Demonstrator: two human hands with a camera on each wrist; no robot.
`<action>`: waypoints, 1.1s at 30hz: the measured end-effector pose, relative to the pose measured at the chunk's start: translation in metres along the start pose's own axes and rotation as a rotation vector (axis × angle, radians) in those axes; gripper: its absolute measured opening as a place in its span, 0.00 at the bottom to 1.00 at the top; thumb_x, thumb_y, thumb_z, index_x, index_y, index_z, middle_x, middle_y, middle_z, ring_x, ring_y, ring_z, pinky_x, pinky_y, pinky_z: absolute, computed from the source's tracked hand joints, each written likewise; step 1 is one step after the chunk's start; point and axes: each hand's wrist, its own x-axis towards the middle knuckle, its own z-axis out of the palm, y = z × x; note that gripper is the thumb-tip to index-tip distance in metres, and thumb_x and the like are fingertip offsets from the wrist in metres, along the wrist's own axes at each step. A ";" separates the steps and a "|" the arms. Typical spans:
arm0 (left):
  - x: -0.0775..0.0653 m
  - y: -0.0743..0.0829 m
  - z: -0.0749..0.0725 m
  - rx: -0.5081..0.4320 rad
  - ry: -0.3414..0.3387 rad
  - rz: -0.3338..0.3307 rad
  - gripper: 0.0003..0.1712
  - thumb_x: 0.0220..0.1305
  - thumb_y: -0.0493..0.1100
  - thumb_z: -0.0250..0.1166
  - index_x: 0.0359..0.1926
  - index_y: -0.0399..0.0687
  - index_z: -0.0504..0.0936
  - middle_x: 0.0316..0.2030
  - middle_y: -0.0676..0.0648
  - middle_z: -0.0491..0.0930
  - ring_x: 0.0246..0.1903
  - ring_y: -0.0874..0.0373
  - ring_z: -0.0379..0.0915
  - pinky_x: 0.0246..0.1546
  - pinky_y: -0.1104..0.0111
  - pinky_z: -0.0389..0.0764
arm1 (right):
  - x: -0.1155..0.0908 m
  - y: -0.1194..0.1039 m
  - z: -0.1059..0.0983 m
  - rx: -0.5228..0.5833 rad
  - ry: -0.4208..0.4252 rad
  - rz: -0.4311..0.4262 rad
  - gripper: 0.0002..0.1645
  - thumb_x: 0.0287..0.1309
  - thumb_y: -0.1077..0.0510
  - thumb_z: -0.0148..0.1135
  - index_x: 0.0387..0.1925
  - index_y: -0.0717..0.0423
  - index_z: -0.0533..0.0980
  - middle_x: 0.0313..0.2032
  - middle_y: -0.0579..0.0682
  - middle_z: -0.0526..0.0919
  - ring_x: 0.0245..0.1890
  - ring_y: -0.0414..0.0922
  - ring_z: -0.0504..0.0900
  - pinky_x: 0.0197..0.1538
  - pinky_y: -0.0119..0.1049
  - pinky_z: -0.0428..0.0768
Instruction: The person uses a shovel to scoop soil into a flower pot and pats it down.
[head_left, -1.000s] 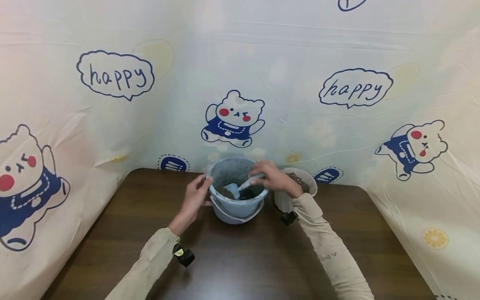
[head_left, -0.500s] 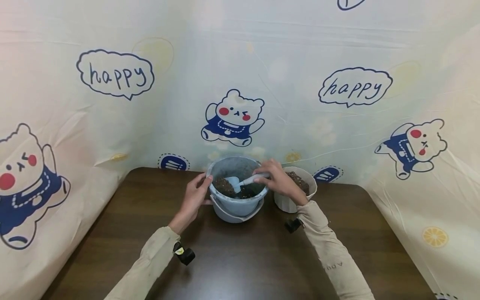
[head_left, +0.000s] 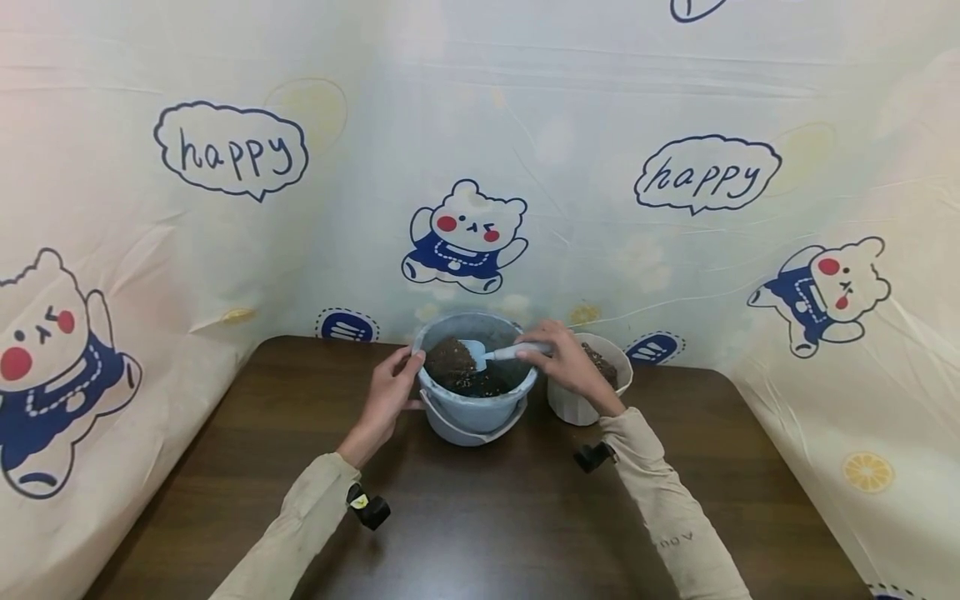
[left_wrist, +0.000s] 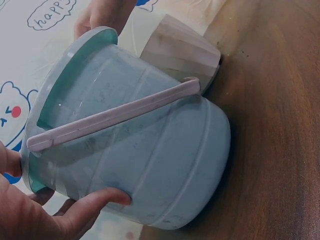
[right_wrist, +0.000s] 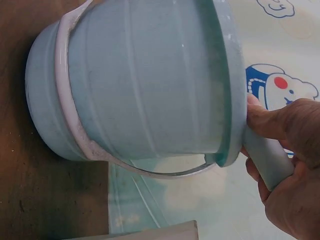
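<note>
A light blue bucket point(head_left: 480, 410) stands on the table with dark soil point(head_left: 474, 386) inside. My left hand point(head_left: 387, 393) grips its left rim, the thumb lying along the outer wall in the left wrist view. Over the bucket's mouth my right hand point(head_left: 564, 363) holds a small blue garden trowel point(head_left: 476, 353) by its pale handle point(right_wrist: 270, 157). The blade points left, against a heap of brown soil point(head_left: 448, 358) at the bucket's left side. In the right wrist view the bucket wall hides the blade.
Just right of the bucket stands a whitish pot point(head_left: 573, 407) of brown soil, partly behind the right wrist. The bucket's handle point(left_wrist: 115, 116) hangs down in front. A printed curtain point(head_left: 585, 250) rises behind the dark wooden table point(head_left: 480, 517).
The trowel has risen inside the bucket and its handle has come more level. More brown soil shows at its blade. My right hand has shifted slightly right; the left stays on the rim.
</note>
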 end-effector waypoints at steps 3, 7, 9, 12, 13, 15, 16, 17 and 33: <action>0.000 -0.001 0.000 0.004 0.001 -0.002 0.32 0.82 0.53 0.54 0.77 0.41 0.66 0.70 0.35 0.67 0.64 0.43 0.67 0.34 0.68 0.89 | -0.002 0.000 -0.004 0.018 0.012 0.002 0.13 0.67 0.63 0.69 0.51 0.64 0.87 0.39 0.55 0.83 0.42 0.50 0.73 0.47 0.43 0.71; 0.000 -0.001 -0.001 0.003 0.006 -0.013 0.31 0.82 0.52 0.54 0.77 0.42 0.66 0.70 0.35 0.68 0.64 0.44 0.67 0.33 0.69 0.89 | -0.005 0.001 -0.011 0.048 0.010 0.007 0.14 0.67 0.63 0.70 0.51 0.65 0.86 0.39 0.56 0.83 0.42 0.50 0.71 0.48 0.42 0.69; 0.000 0.000 -0.002 -0.001 0.007 -0.017 0.31 0.82 0.52 0.54 0.77 0.43 0.66 0.70 0.36 0.67 0.65 0.44 0.67 0.33 0.69 0.89 | -0.007 0.002 -0.015 0.064 0.014 0.008 0.13 0.66 0.64 0.70 0.50 0.65 0.87 0.38 0.56 0.83 0.42 0.50 0.71 0.48 0.41 0.68; 0.000 0.000 -0.002 -0.014 0.003 -0.011 0.32 0.82 0.52 0.55 0.78 0.42 0.65 0.71 0.35 0.67 0.67 0.43 0.65 0.33 0.70 0.89 | -0.010 0.005 -0.022 0.071 0.033 0.017 0.12 0.66 0.64 0.70 0.50 0.63 0.87 0.38 0.56 0.83 0.41 0.49 0.70 0.47 0.40 0.67; -0.001 0.001 -0.001 -0.016 0.003 -0.009 0.32 0.82 0.52 0.55 0.78 0.42 0.65 0.71 0.35 0.66 0.68 0.43 0.65 0.33 0.70 0.89 | -0.012 0.006 -0.025 0.070 0.039 0.019 0.12 0.66 0.64 0.70 0.50 0.63 0.87 0.37 0.56 0.82 0.40 0.49 0.69 0.46 0.40 0.67; -0.001 0.001 -0.001 -0.019 0.003 -0.006 0.33 0.81 0.52 0.55 0.78 0.42 0.65 0.71 0.35 0.66 0.68 0.43 0.65 0.32 0.70 0.89 | -0.014 0.009 -0.030 0.058 0.047 0.020 0.12 0.67 0.64 0.69 0.50 0.62 0.87 0.36 0.56 0.81 0.39 0.49 0.69 0.45 0.39 0.66; -0.001 0.001 -0.001 -0.021 0.004 -0.007 0.33 0.81 0.52 0.55 0.78 0.42 0.65 0.71 0.35 0.66 0.68 0.43 0.65 0.32 0.70 0.88 | -0.016 0.010 -0.032 0.050 0.051 0.023 0.12 0.67 0.64 0.69 0.50 0.62 0.87 0.36 0.56 0.81 0.39 0.49 0.69 0.45 0.39 0.67; -0.001 0.001 0.000 -0.022 0.005 -0.007 0.33 0.81 0.52 0.55 0.78 0.41 0.65 0.71 0.35 0.66 0.67 0.43 0.65 0.32 0.70 0.88 | -0.017 0.011 -0.035 0.046 0.054 0.023 0.12 0.67 0.64 0.69 0.50 0.62 0.87 0.37 0.56 0.81 0.40 0.49 0.70 0.45 0.39 0.67; -0.002 0.000 -0.001 -0.040 -0.002 -0.008 0.33 0.82 0.51 0.55 0.78 0.41 0.64 0.71 0.34 0.65 0.68 0.42 0.65 0.32 0.69 0.89 | -0.049 0.024 -0.075 -0.045 0.133 0.104 0.14 0.69 0.62 0.68 0.54 0.62 0.86 0.49 0.60 0.84 0.45 0.49 0.74 0.45 0.39 0.72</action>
